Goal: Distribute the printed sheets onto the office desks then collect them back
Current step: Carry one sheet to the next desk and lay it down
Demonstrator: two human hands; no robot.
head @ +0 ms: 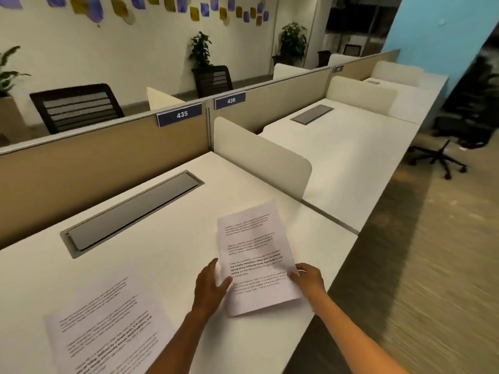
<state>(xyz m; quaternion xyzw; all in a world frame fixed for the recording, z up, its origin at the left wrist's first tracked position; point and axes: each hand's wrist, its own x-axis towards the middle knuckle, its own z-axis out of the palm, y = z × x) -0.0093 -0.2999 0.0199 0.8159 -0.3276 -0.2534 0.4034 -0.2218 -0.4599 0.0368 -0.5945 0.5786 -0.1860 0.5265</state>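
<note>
I hold a stack of printed sheets [256,255] over the right part of the white desk [162,252] labelled 435. My right hand [307,279] grips the stack's right edge with the thumb on top. My left hand [210,287] touches the stack's left edge, fingers spread, thumb on the paper. The stack tilts up a little and looks blurred. One printed sheet [108,327] lies flat on the same desk at the near left, beside my left forearm.
A grey cable flap [132,211] is set into the desk. A low cream divider [259,157] separates it from desk 436 [351,157]. Tan partition [94,171] behind. A black swivel chair [464,125] stands in the aisle on the right.
</note>
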